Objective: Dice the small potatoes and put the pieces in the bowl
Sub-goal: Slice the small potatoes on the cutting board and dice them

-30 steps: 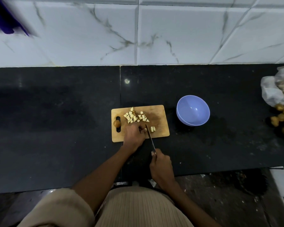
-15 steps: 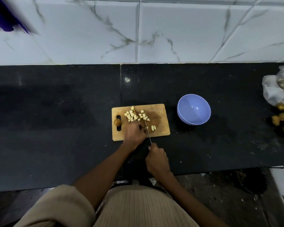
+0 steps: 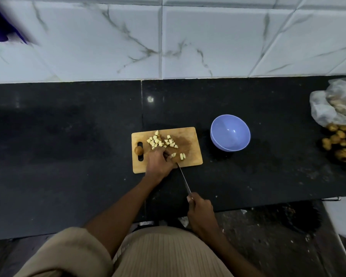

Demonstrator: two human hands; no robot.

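Dicing potatoes on the cutting board [image 3: 190, 136]

One whole potato [image 3: 138, 150] sits by the board's handle slot, diced pieces [image 3: 161, 141] piled just right of it. Left hand [image 3: 158, 163] is curled over a potato bit on the board, right hand [image 3: 200, 211] grips the knife [image 3: 184, 179], purple bowl [image 3: 230, 132] sits empty right of the board, more small potatoes [image 3: 337, 139] far right

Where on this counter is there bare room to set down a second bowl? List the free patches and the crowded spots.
Free: the dark counter left of the cutting board, and the stretch between the blue bowl and the whole potatoes. Crowded: the board, with diced pieces, left hand and knife; and the far right by the plastic bag.
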